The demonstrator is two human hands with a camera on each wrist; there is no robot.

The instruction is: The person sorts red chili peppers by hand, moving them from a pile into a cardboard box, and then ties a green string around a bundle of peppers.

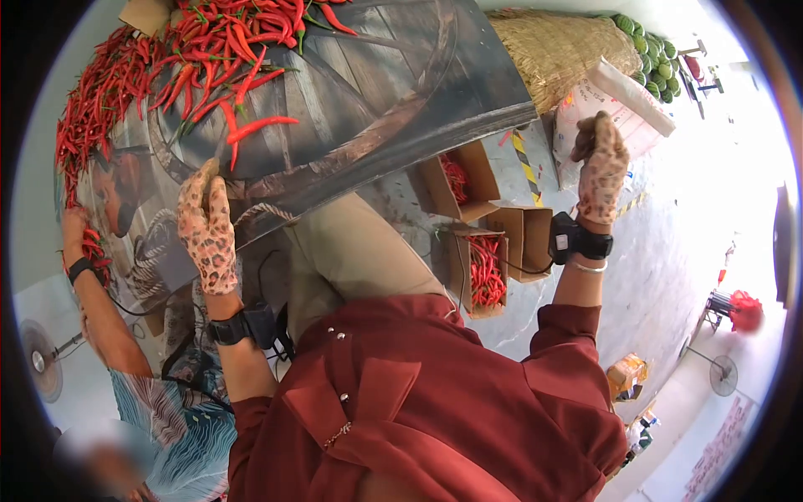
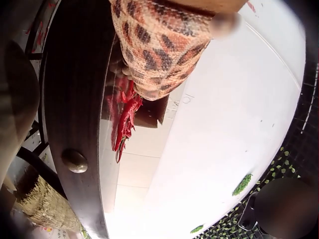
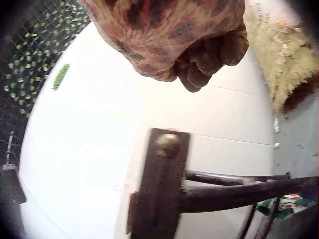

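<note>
My left hand [image 1: 209, 230], in a leopard-print glove, is at the near edge of a printed table [image 1: 393, 125]. Its fingers point toward a few loose red chili peppers [image 1: 263, 127], with no pepper visible in them. Beyond lies a large heap of red chilies [image 1: 226, 38]. In the left wrist view, several chilies [image 2: 127, 122] show just past the glove. My right hand [image 1: 604, 167], in a matching glove, is raised off the table's right end, fingers loosely bent and nothing visible in them. In the head view it overlaps a white printed sack [image 1: 640, 100].
Cardboard boxes [image 1: 525, 238] stand on the floor below the table, some with chilies [image 1: 487, 272] inside. A straw bale [image 1: 556, 50] and a pile of watermelons [image 1: 657, 63] are at back right. At left, another person's hand [image 1: 75, 230] is by the chilies.
</note>
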